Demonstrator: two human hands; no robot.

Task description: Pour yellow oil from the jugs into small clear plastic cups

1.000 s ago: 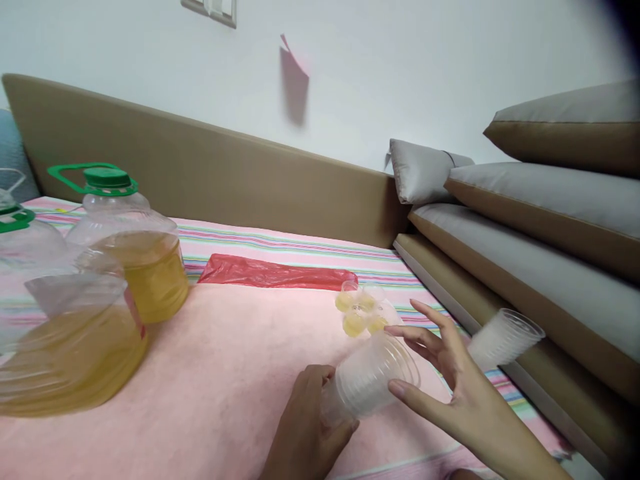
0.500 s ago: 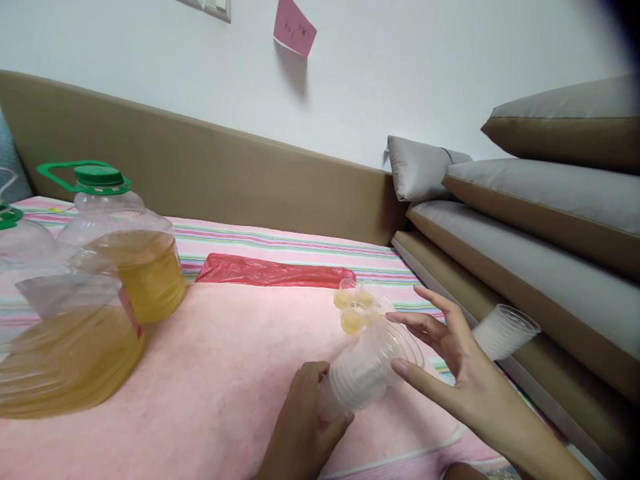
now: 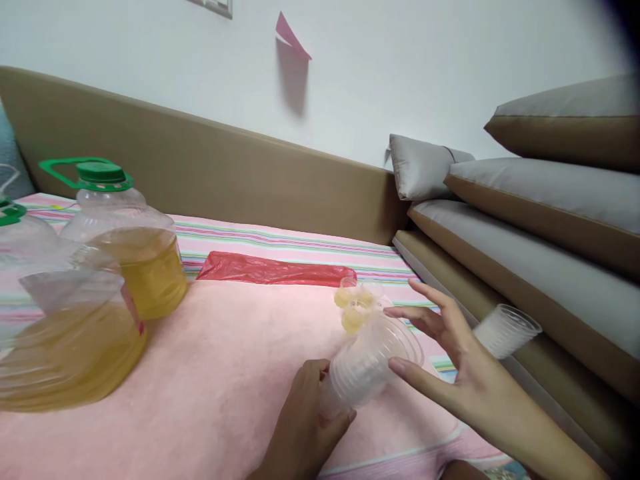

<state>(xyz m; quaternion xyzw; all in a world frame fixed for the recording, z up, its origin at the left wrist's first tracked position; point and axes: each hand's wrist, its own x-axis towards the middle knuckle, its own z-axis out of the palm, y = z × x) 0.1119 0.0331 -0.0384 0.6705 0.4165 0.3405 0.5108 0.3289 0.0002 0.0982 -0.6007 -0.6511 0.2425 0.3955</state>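
One tilted stack of clear cups (image 3: 367, 365) sits in my left hand (image 3: 311, 410), fingers closed round its base. My right hand (image 3: 450, 357) is spread at the rims; whether touching, I cannot tell. Yellow-filled cups (image 3: 354, 319) stand just beyond.

Wall (image 3: 380, 73): fairly bright, cool and evenly lit, greyer toward the upper right.
Pink note (image 3: 293, 41): soft-edged shadow below it on the wall; light from above.
Cushions (image 3: 555, 190): pale tops catch light, brown sides fall into shade, darkest at the right edge.
Upper right corner: black, curved, blurred.
Red plastic (image 3: 275, 269): small pale glints along its folds.
Near bottle (image 3: 75, 353): stretched wide by the lens at the left edge.
Held cups (image 3: 360, 367): milky sheen, rims running together.
Small cups (image 3: 353, 320): soft, perhaps out of focus; outlines hard to separate.
Left hand (image 3: 313, 413): shaded.
Right hand (image 3: 453, 353): better lit.
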